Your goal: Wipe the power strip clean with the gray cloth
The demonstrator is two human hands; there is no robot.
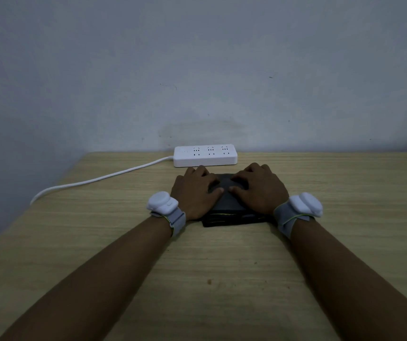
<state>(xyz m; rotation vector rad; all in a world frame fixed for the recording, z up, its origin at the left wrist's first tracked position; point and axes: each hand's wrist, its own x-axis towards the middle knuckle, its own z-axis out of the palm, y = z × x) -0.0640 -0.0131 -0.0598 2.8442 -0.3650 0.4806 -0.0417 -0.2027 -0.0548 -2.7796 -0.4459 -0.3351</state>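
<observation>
A white power strip (205,156) with three socket groups lies along the far edge of the wooden table, against the wall. Just in front of it sits a dark gray folded cloth (229,207), a thick flat stack. My left hand (195,190) rests palm down on the cloth's left half, fingers spread. My right hand (259,188) lies flat on its right half, fingers pointing left. Both hands press on top of the cloth; neither closes around it. The cloth's middle and near edge show between and below my hands.
The strip's white cord (99,179) runs left across the table (222,267) and drops over the left edge. A pale wall (197,70) stands directly behind the strip. White sensor bands sit on both wrists.
</observation>
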